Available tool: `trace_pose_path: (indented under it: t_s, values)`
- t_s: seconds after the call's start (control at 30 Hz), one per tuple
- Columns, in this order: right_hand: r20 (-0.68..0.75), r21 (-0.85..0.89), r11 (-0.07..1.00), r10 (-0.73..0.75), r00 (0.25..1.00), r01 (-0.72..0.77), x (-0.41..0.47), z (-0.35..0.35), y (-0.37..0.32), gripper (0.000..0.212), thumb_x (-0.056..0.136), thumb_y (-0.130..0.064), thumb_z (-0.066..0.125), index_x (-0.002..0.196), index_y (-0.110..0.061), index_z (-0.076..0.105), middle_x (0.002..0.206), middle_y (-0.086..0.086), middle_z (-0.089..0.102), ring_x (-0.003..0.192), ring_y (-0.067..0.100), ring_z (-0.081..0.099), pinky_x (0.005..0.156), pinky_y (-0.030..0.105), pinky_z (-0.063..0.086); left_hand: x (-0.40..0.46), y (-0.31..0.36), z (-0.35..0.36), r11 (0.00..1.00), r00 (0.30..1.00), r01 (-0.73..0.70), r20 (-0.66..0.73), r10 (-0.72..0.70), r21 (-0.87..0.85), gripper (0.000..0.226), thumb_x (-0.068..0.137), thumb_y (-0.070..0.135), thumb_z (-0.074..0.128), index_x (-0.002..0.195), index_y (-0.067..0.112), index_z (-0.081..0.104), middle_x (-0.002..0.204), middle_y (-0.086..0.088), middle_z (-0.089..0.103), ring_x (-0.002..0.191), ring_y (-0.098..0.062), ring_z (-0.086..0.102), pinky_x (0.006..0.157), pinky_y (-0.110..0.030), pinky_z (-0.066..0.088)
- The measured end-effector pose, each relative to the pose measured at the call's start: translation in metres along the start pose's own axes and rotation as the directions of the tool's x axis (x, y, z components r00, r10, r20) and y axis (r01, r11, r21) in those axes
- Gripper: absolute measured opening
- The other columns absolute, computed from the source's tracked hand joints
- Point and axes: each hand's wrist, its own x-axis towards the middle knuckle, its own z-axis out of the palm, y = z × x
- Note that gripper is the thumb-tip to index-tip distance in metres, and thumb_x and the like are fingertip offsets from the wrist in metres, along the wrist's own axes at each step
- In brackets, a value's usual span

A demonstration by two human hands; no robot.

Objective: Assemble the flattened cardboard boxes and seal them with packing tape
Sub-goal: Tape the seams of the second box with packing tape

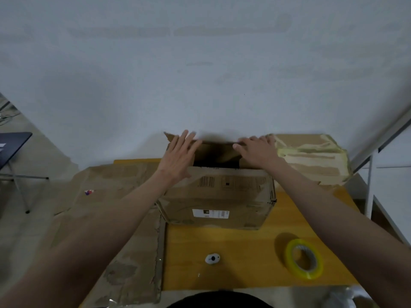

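A brown cardboard box (216,203) stands upright in the middle of the yellow table (222,263), its top partly open with a dark gap showing. My left hand (178,155) lies flat with straight fingers on the box's left top flap. My right hand (255,151) rests flat on the right top flap, fingers reaching the far edge. A roll of yellowish packing tape (303,258) stands tilted on the table at the near right. Flattened cardboard (115,218) lies on the table's left side.
A taped-up box (311,158) sits at the back right against the white wall. A small white object (212,258) lies near the table's front edge. A folding stool (13,152) stands on the floor at the left; a white shelf frame (373,174) is at the right.
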Motion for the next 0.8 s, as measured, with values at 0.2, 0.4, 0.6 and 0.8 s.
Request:
trace_pose_path:
  t_s: [0.2, 0.4, 0.6, 0.8]
  values:
    - [0.544, 0.072, 0.996, -0.088, 0.834, 0.057, -0.025, 0.060, -0.007, 0.094, 0.082, -0.081, 0.046, 0.158, -0.035, 0.015, 0.167, 0.002, -0.005, 0.152, 0.034, 0.005, 0.118, 0.061, 0.021, 0.001, -0.005, 0.037, 0.995, 0.903, -0.045, 0.421, 0.080, -0.092, 0.119, 0.077, 0.088, 0.039, 0.155, 0.021, -0.020, 0.164, -0.004, -0.023, 0.150, -0.027, -0.021, 0.122, -0.054, -0.004]
    - [0.396, 0.166, 0.985, -0.024, 0.918, -0.046, -0.035, 0.070, 0.016, 0.094, 0.082, -0.077, 0.053, 0.157, -0.039, 0.011, 0.166, 0.000, -0.012, 0.151, 0.037, -0.011, 0.119, 0.065, 0.000, -0.026, -0.006, 0.051, 0.964, 0.832, 0.098, 0.552, 0.058, -0.248, 0.122, 0.058, 0.102, 0.001, 0.157, 0.032, -0.011, 0.164, 0.002, -0.023, 0.151, -0.026, -0.021, 0.120, -0.056, -0.008]
    - [0.239, 0.189, 0.958, 0.168, 0.956, -0.216, -0.040, 0.089, 0.051, 0.071, 0.095, -0.065, 0.044, 0.156, -0.040, 0.014, 0.166, -0.001, -0.017, 0.151, 0.043, -0.002, 0.114, 0.069, 0.003, -0.034, 0.000, 0.053, 0.963, 0.844, 0.028, 0.523, 0.120, -0.267, 0.133, 0.054, 0.100, 0.041, 0.155, 0.036, -0.015, 0.163, 0.001, -0.023, 0.149, -0.035, -0.021, 0.117, -0.064, -0.009]
    - [0.096, 0.171, 0.971, 0.152, 0.984, -0.167, -0.067, 0.105, 0.048, 0.066, 0.104, -0.010, 0.039, 0.159, -0.020, 0.005, 0.164, 0.008, -0.021, 0.116, 0.042, 0.055, 0.073, 0.041, 0.050, -0.010, -0.008, 0.049, 0.969, 0.855, 0.009, 0.505, 0.121, -0.248, 0.124, 0.063, 0.086, 0.062, 0.157, 0.038, -0.003, 0.166, 0.005, -0.008, 0.152, -0.031, -0.009, 0.118, -0.066, 0.001]
